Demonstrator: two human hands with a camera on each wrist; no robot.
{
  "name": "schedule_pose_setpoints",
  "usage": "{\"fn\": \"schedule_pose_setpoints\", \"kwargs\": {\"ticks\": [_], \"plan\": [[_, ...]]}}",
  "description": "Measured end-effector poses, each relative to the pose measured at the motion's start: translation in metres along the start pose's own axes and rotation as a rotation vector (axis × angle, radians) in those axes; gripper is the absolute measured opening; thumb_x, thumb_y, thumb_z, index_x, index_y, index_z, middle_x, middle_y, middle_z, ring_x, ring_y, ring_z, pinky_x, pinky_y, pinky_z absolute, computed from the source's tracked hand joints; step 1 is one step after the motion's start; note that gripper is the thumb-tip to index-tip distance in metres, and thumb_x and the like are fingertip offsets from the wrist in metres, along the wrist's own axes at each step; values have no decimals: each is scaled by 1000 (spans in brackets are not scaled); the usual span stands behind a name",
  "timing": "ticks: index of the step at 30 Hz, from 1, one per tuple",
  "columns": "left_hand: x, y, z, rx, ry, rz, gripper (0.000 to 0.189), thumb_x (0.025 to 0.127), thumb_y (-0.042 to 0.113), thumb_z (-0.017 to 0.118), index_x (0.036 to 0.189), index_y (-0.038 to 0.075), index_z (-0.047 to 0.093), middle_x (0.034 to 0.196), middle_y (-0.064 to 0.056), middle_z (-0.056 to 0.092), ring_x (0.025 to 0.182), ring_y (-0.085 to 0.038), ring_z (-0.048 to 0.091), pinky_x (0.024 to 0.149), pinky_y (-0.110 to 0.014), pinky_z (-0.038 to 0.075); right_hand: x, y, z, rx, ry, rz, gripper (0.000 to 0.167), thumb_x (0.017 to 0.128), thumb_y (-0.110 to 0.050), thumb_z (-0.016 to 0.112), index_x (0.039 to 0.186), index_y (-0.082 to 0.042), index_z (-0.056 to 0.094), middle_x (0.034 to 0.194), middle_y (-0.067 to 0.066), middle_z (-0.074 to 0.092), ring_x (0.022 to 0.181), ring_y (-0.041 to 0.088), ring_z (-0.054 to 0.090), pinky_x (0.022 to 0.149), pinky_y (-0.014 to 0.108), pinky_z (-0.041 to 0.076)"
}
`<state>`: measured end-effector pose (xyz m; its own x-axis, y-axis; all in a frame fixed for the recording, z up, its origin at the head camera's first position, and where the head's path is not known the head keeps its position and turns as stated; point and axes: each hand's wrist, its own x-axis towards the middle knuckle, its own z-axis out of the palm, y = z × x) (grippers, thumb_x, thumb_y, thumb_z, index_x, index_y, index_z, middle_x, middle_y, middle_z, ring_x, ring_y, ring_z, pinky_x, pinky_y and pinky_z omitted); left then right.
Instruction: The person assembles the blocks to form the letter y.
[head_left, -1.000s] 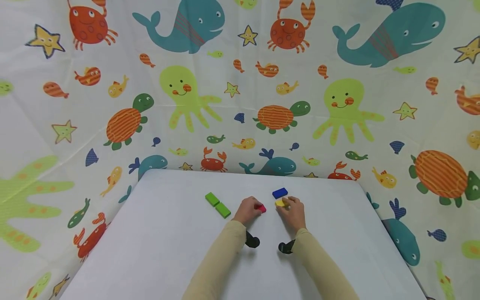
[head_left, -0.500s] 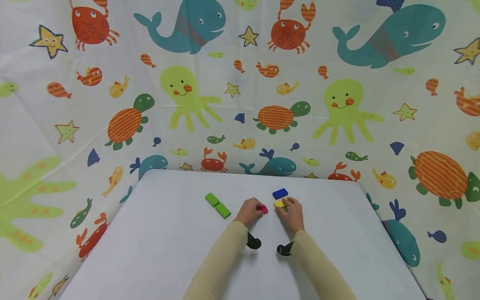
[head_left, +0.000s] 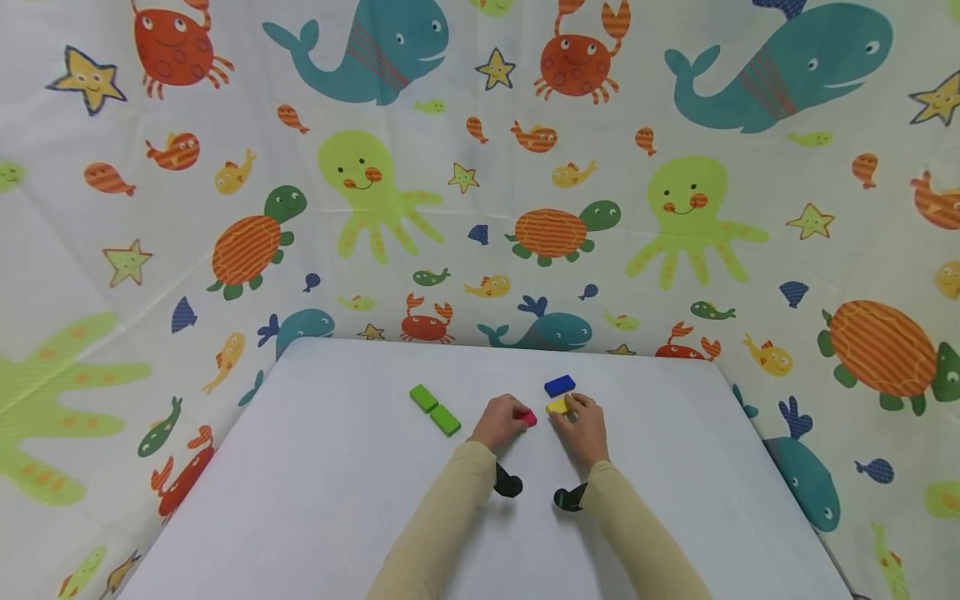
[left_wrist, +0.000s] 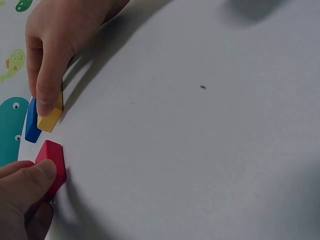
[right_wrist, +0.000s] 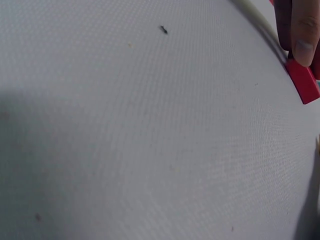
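My left hand (head_left: 498, 423) pinches a red block (left_wrist: 56, 159) between thumb and fingers, close over the white table. To its right, my right hand (head_left: 585, 427) holds a yellow block (head_left: 557, 406) by its right end, fingertips curled down on it. A blue block (head_left: 560, 386) lies just behind the yellow one. In the left wrist view the blue and yellow blocks sit side by side, with the red block a short gap away. Only the left hand's fingers and the red block (right_wrist: 303, 82) show clearly in the right wrist view.
Two green blocks (head_left: 423, 398) lie end to end in a slanting row left of the hands. The white table (head_left: 315, 483) ends at a sea-animal printed cloth (head_left: 465, 192) behind and at the sides. Black wrist cameras (head_left: 507, 484) hang under both sleeves.
The left hand has shifted slightly right with the red block, and the right hand slightly left with the yellow block, narrowing the gap. The green and blue blocks stay in place.
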<state>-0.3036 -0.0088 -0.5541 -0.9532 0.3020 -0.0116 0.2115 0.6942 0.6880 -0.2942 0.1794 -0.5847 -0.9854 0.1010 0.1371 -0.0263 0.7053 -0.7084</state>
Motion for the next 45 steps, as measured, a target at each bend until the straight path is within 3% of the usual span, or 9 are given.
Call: {"fn": "schedule_pose_setpoints", "kwargs": {"ticks": [11,21,45], "plan": [[0,7,4,-8,-13,-13,24,86,10,75,109,4,73,98,-3,64,92,-16,57,90,-31,51,1,-3,3,-5,-32,-17,55,89,-32,73,131,1,60,137,22,51,129,41,43,107,55,35],[1,5,5,-22,-17,-17,23,86,9,75,108,4,74,95,-2,63,90,-15,57,90,-31,51,-1,-4,9,-16,-41,-62,54,89,-33,73,130,-1,61,135,19,53,127,38,45,107,54,35],[2,8,2,60,-32,42,21,85,7,75,105,0,72,95,-7,63,89,-18,57,87,-32,51,-6,-12,12,1,-3,-70,49,89,-29,74,126,1,64,132,19,55,126,37,47,106,52,38]]}}
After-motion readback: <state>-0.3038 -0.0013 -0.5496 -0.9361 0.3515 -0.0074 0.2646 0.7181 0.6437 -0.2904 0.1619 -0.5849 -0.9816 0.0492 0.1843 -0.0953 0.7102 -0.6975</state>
